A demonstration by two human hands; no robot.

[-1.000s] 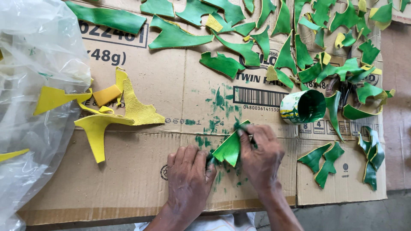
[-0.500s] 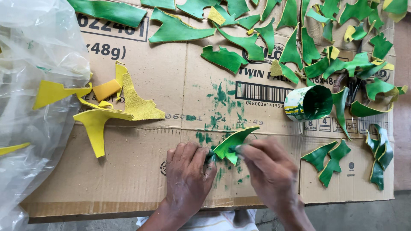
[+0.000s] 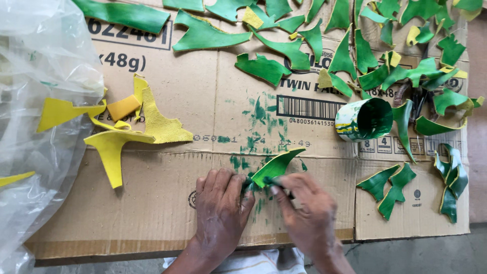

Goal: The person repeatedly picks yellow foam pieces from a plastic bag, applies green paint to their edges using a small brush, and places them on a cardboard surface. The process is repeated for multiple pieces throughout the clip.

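A leaf-shaped piece [image 3: 276,165] lies on the flattened cardboard [image 3: 203,101], between the left hand [image 3: 220,213] and right hand [image 3: 307,215]. A cup [image 3: 365,120] sits behind and right; a plastic bag [image 3: 35,101] lies far left.

Green piece's [image 3: 276,165] lower end hidden under fingers [image 3: 284,195].

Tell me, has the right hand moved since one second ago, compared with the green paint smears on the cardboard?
Yes. The right hand has come down toward the near edge, away from the green smears, and grips the green piece lower.
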